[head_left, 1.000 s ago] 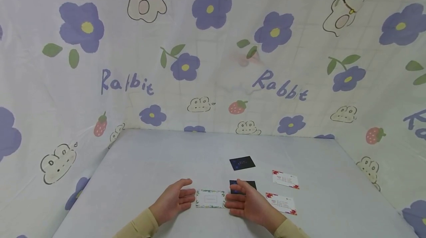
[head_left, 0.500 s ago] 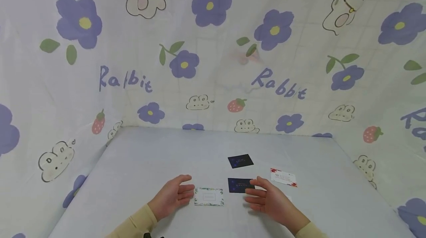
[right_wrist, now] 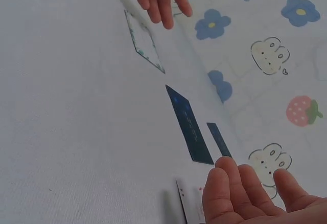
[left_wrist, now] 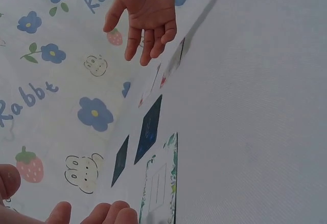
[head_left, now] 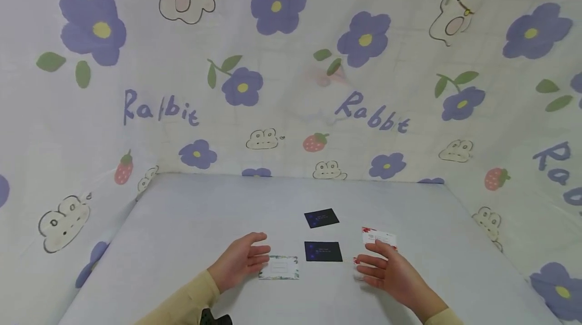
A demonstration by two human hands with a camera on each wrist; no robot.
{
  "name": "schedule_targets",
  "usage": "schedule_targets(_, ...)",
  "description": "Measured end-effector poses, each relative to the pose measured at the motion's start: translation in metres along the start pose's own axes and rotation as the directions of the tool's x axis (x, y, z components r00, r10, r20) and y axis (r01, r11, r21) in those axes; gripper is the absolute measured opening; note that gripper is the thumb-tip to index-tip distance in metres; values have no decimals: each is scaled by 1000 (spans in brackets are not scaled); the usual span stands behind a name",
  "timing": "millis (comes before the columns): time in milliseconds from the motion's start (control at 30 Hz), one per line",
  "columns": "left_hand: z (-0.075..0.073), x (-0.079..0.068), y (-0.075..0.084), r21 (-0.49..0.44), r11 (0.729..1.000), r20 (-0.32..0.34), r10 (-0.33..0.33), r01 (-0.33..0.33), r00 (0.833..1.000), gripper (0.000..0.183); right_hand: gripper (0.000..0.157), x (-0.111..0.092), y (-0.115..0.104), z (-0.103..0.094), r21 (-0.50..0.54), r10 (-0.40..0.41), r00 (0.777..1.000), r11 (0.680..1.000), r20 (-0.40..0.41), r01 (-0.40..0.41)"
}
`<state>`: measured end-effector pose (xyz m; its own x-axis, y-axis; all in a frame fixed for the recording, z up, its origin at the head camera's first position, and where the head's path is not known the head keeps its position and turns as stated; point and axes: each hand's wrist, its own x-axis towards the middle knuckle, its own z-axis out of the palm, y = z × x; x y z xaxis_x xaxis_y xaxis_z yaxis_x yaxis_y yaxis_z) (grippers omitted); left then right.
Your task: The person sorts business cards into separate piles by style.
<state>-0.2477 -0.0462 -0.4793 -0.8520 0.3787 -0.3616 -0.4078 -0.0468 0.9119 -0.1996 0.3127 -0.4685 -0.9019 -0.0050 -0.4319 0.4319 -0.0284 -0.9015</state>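
A white business card with a leafy green border (head_left: 279, 269) lies flat on the table, and my left hand (head_left: 238, 262) hovers at its left edge, fingers relaxed and holding nothing. Two dark blue business cards lie right of it, the nearer one (head_left: 323, 251) in front of the farther one (head_left: 321, 218). Over two white cards with red flowers is my right hand (head_left: 395, 272), its fingers loosely extended. The farther red-flowered card (head_left: 375, 234) shows above the hand. Most of the nearer red-flowered card (right_wrist: 190, 203) is hidden behind the fingers in the head view.
The table (head_left: 218, 203) has a pale cover. Behind it and along both sides hangs a curtain (head_left: 291, 102) printed with rabbits, purple flowers and strawberries. A small black object (head_left: 213, 317) shows by the left sleeve.
My right hand has moved right, from beside the leafy card past the nearer dark card to over the red-flowered cards. The left hand has stayed near the leafy card's left edge.
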Motion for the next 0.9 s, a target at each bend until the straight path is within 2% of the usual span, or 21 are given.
schedule_targets(167, 13, 12, 1, 6, 1000, 37, 3, -4, 999, 68, 81, 3, -3, -4, -19, -7, 1000, 1000, -17, 7)
schedule_targets(300, 27, 23, 4, 11, 1000, 24, 1, -1, 1000, 67, 80, 8, -6, -6, -47, -17, 1000, 999, -13, 16)
schedule_targets(500, 44, 43, 10, 49, 999, -13, 1, 0, 1000, 63, 78, 20, -9, -5, -34, -1, 1000, 999, -8, 0)
schedule_targets(700, 52, 65, 16, 30, 999, -53, -27, 29, 998, 66, 74, 34, -14, 2, -63, 15, 1000, 998, -22, -16)
schedule_targets(900, 56, 74, 15, -22, 999, -1, -43, 43, 999, 70, 75, 42, -18, 7, -96, 27, 999, 995, -18, -28)
